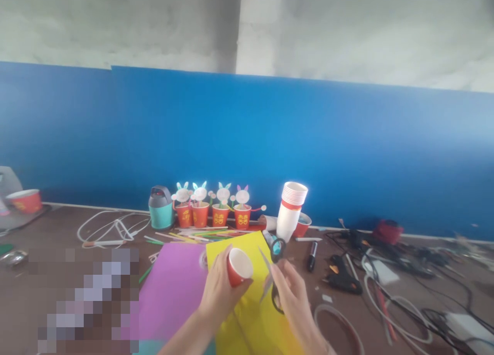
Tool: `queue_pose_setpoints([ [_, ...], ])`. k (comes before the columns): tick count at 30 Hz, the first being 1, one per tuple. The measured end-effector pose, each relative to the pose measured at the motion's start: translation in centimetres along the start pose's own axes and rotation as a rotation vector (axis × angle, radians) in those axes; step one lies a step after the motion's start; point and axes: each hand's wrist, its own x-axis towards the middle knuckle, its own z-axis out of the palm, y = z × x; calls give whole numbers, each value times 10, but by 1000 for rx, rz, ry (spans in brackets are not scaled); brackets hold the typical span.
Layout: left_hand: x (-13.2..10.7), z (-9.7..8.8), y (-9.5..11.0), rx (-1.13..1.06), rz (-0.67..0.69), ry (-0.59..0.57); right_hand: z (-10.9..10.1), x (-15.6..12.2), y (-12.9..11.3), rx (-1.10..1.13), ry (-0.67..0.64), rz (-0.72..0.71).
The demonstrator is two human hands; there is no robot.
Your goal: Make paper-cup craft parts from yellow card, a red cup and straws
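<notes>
I can count four rabbits [200,194] and at least seven red cups [232,276]. There are also two hands [218,288], one pair of scissors [266,288], one black marker [312,256] and one glue gun [343,280].

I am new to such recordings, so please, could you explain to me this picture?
There is no machine here, only a person's left hand and right hand, both bare. The single picture comes from a camera worn on the head, looking forward and down. The left hand holds a red paper cup, tilted toward the camera; the right hand holds opened scissors. Below them, on the brown table, lie a yellow sheet and a purple sheet. Behind stand four red cups with rabbit figures and a stack of white cups.
</notes>
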Motion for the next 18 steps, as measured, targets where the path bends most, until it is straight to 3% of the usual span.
queue_pose_setpoints([
  [2, -1, 0, 0, -2, 1, 4, 0, 2, 1, 93, -14, 94],
  [6, 0, -2, 2, -11, -27, 0, -1, 3, 0, 129, -44, 135],
  [13, 1, -6, 10, -75, -97, -27, -5, 1, -13, 220, 17, 102],
  [18, 0, -8, 11, -65, -112, -28, -10, 5, -10, 289, 70, 81],
])
